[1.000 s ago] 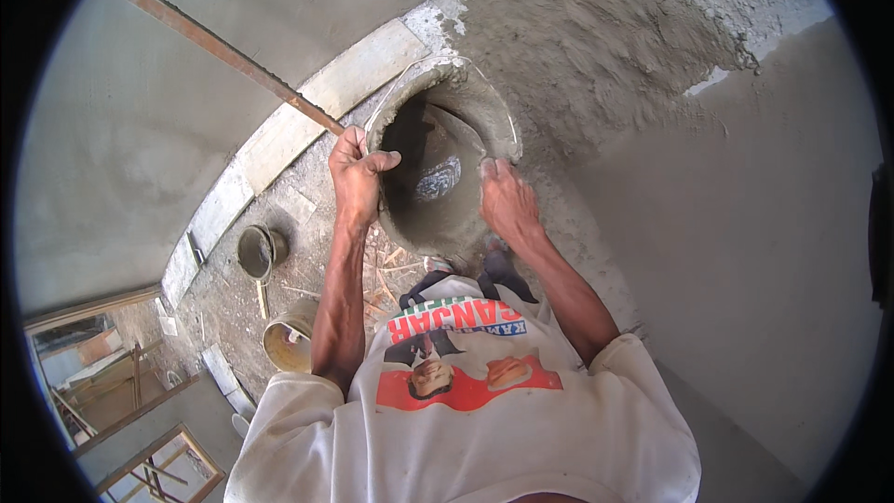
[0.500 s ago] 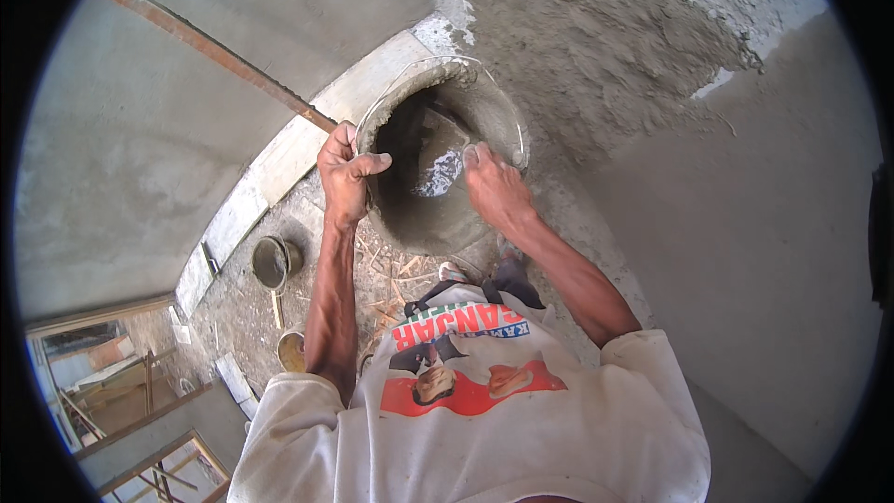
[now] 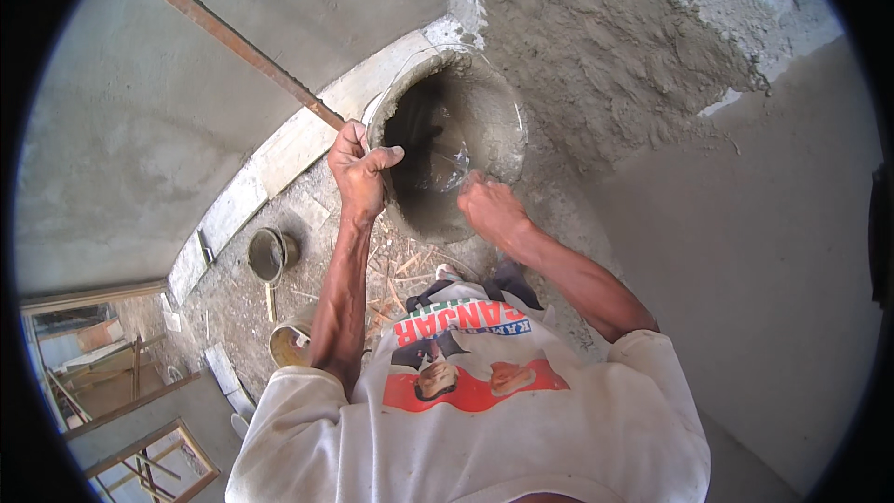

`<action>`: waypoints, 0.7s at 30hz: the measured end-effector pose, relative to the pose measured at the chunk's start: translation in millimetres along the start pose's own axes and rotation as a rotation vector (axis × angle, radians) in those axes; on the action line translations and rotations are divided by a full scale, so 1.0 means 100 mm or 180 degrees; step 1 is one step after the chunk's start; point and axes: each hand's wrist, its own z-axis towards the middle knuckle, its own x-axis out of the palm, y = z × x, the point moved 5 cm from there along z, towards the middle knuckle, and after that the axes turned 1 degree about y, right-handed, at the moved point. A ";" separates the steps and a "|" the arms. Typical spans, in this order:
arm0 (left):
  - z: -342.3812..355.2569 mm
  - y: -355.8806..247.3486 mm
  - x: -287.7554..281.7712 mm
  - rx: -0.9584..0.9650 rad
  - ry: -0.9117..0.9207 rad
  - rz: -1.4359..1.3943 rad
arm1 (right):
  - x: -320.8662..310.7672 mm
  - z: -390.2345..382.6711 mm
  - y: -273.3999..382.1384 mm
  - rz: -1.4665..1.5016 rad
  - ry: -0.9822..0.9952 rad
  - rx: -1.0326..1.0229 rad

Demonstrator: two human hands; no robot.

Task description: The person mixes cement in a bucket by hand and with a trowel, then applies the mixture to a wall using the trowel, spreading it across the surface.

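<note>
Since the earlier frame, the right hand [image 3: 494, 210] has drawn back toward the body, from farther inside the mouth of the large bucket [image 3: 495, 102] to its near right edge; the bright patch [image 3: 458, 164] inside now looks smaller, and the left hand [image 3: 361, 179] remains at the bucket's left side.

Both hands lie on the person's side of the large bucket's middle; its round mouth opens up toward the viewer and shows no long axis, its depth running downward away from the head; the left hand is clamped on the left rim, thumb over the edge, while the right hand, fingers curled, is the nearer one to the bright patch, which lies just beyond and left of its knuckles.

Whether the right fist closes on a tool cannot be told; the bucket's left inside is lost in shadow, and the left hand's fingers are hidden behind the rim; a reddish-brown bar [image 3: 228, 36] slants in from beyond the bucket's left, its lower end lost at that hand; a yellowish bucket [image 3: 279, 347], nearer the body and left of the large bucket, is partly covered by the left forearm.
</note>
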 end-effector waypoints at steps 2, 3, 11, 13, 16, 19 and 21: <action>0.00 0.02 -0.10 0.0117 -0.0276 0.0069 | 0.03 -0.03 0.07 -0.0021 0.0107 -0.0330; -0.04 0.00 -0.12 0.0106 -0.0293 0.0201 | -0.05 -0.03 0.01 0.0069 0.0018 -0.0167; -0.18 -0.06 0.08 0.0264 -0.0209 0.0271 | -0.20 0.22 -0.19 0.0175 0.0078 0.0743; -0.22 -0.03 0.06 0.0332 -0.0210 0.0269 | -0.19 0.15 -0.12 0.0347 -0.0019 0.0337; -0.25 -0.10 0.11 0.0252 -0.0133 0.0121 | -0.13 0.08 -0.27 0.0897 0.0529 0.0615; -0.24 -0.16 0.13 0.0171 0.0064 0.0062 | -0.13 0.02 -0.42 0.1450 0.0839 0.0287; -0.23 -0.21 0.13 0.0231 0.0191 0.0160 | -0.01 -0.05 -0.49 0.1730 0.0770 0.0308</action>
